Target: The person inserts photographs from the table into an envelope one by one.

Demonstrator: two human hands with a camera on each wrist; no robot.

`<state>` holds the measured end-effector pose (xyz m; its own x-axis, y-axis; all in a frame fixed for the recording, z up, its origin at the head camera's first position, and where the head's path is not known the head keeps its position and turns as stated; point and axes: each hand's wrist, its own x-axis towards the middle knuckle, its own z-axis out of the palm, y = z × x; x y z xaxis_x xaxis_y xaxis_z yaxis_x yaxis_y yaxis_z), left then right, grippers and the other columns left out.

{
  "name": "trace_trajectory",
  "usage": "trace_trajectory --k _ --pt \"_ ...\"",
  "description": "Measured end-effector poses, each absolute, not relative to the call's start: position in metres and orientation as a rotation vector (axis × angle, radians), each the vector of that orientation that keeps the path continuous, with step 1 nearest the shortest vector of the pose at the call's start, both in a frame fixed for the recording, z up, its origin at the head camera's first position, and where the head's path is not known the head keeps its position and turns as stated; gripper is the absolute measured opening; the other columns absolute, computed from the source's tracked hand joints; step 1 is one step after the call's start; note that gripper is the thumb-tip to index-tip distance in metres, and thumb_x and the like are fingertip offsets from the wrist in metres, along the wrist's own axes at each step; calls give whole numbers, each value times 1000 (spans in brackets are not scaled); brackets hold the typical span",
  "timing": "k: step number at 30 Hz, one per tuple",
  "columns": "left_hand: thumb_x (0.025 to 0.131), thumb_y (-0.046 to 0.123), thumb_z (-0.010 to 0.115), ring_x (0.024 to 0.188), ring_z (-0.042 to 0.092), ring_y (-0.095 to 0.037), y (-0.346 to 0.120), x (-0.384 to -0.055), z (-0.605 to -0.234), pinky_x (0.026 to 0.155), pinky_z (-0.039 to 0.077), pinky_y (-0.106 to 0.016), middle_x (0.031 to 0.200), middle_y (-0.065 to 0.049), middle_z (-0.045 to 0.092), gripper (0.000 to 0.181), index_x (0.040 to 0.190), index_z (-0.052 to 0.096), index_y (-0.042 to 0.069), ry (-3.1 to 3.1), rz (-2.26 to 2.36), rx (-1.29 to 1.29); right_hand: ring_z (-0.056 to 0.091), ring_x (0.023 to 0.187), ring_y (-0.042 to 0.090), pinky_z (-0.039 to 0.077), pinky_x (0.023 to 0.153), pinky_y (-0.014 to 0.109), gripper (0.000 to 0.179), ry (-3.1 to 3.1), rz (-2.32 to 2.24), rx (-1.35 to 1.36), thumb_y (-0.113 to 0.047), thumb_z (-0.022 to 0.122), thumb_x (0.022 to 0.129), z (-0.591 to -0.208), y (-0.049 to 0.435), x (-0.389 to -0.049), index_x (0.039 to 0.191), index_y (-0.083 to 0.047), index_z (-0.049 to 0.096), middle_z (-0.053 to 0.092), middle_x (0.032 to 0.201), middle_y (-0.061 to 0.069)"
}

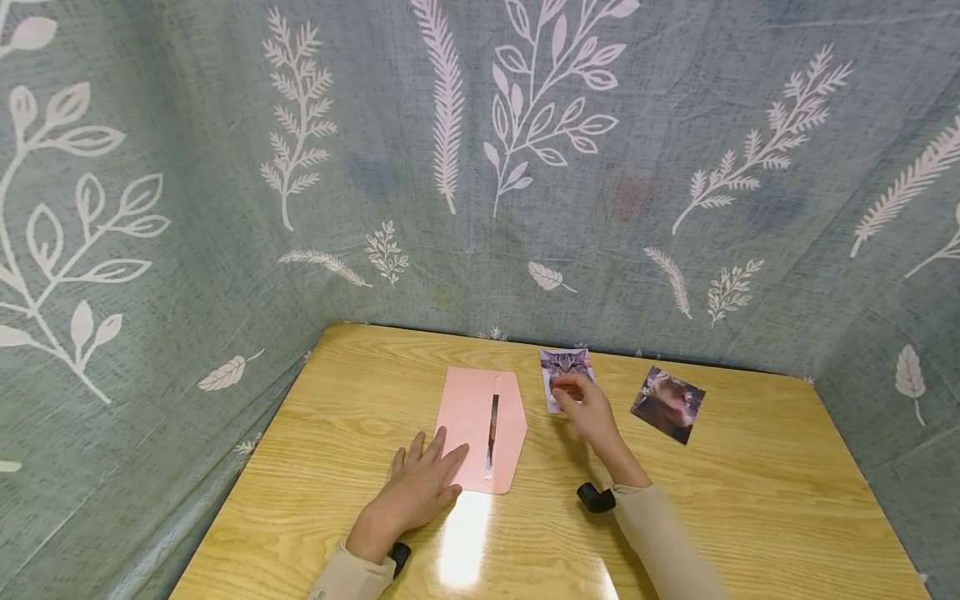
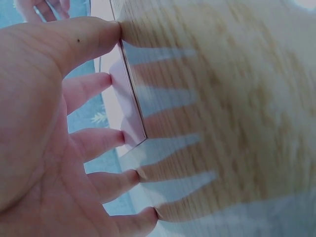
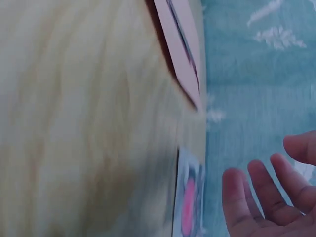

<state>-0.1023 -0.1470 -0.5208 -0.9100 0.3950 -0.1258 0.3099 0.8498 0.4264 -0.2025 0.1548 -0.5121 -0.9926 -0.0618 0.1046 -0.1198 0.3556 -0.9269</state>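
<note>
A pink envelope (image 1: 465, 400) lies on the table with its pointed flap open toward the right. A dark, glossy strip (image 1: 492, 425) shows in its opening. My left hand (image 1: 416, 486) rests with spread fingers at the envelope's lower left; in the left wrist view its thumb and some fingertips touch the envelope (image 2: 129, 111), and the others touch the wood. My right hand (image 1: 592, 417) hovers over a photo of a tabby cat (image 1: 566, 364) and covers its lower part. In the right wrist view, the loosely bent fingers (image 3: 237, 197) hold nothing.
A second photo (image 1: 667, 404), brownish with a pink patch, lies tilted to the right of the cat photo. The wooden table (image 1: 765, 500) ends at a green-grey leaf-patterned curtain (image 1: 480, 275) at the back and sides.
</note>
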Motion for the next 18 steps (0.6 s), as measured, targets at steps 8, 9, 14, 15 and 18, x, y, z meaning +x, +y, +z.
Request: trace_trajectory --k 8,9,14,15,18 --pt "99 31 63 144 15 -55 -146 -102 -522 106 16 -75 161 -23 22 59 154 43 21 2815 581 533 49 128 39 41 104 53 37 -2725 1600 57 -15 60 101 -508 188 -224 134 2 58 53 139 22" --pt "99 32 63 144 15 -55 -146 -102 -522 107 16 -75 161 -22 22 59 154 43 21 2814 581 533 45 132 40 40 106 54 39 -2751 1595 33 -17 60 101 -508 192 -228 136 1 56 50 143 22" --pt "99 31 63 144 15 -55 -146 -102 -521 106 16 -75 161 -23 22 59 154 43 21 2812 584 539 32 141 44 35 108 59 50 -2844 1565 -53 -23 60 101 -510 206 -246 146 -3 47 35 155 23" --pt "99 31 63 144 15 -55 -146 -102 -520 106 16 -75 161 -23 22 59 154 43 21 2813 583 540 32 141 45 35 107 59 52 -2853 1563 -70 -23 60 101 -511 208 -250 146 -3 47 34 155 23" --pt "99 32 63 144 15 -55 -146 -102 -519 106 17 -75 161 -23 22 59 154 43 20 2813 576 543 32 140 46 34 107 61 58 -2888 1541 -93 -25 61 100 -514 213 -261 150 -4 41 31 156 25"
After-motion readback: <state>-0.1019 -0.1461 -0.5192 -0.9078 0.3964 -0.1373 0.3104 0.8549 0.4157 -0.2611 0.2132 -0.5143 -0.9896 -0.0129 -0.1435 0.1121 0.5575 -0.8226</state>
